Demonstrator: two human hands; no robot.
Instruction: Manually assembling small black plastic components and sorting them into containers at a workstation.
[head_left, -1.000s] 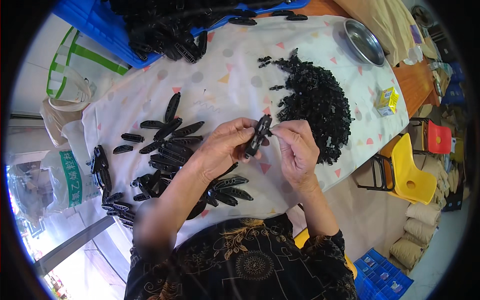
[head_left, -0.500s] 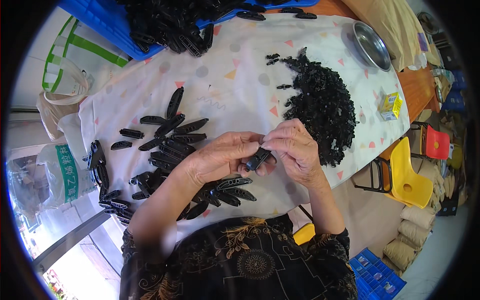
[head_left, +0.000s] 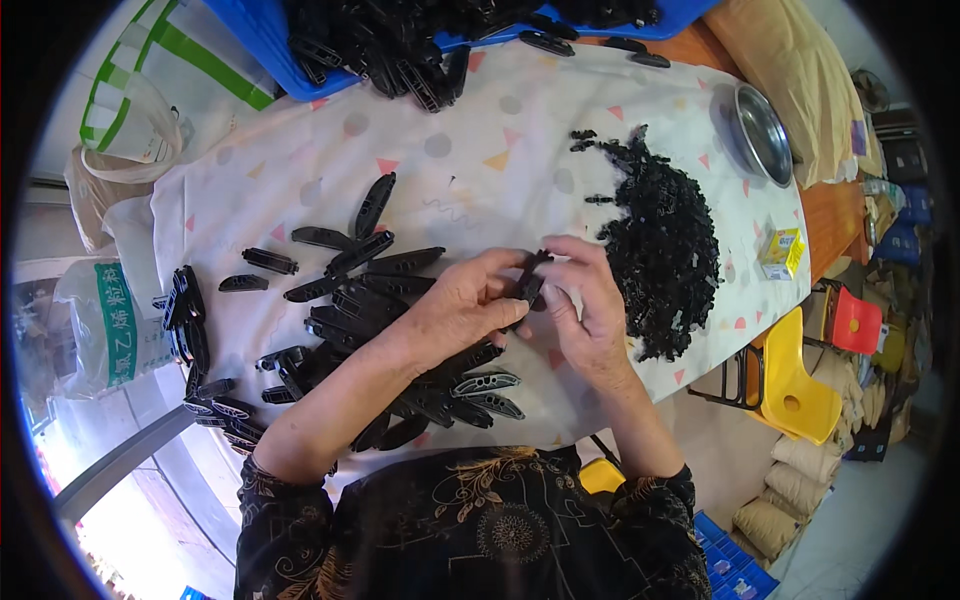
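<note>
Between my hands, over the middle of the table, is a black elongated plastic part [head_left: 531,284]. My left hand [head_left: 478,300] grips it with thumb and fingers. On its right side, my right hand [head_left: 588,305] has its fingers curved and apart at the part's edge; whether it pinches a small piece is hidden. Left of and under my left forearm lie several long black plastic parts [head_left: 360,255], loosely piled. To the right of my right hand is a heap of small black plastic pieces [head_left: 665,240], with a few stray ones at its far left.
A blue crate [head_left: 300,80] full of black parts stands at the far edge. A metal bowl [head_left: 763,135] and a yellow box [head_left: 781,254] sit on the right of the patterned tablecloth [head_left: 480,160]. Yellow [head_left: 795,385] and red chairs [head_left: 856,322] stand beyond the right edge.
The held part has turned more upright in my left hand. My right hand's fingers have opened from a pinch and spread beside it. The whole view has shifted slightly.
</note>
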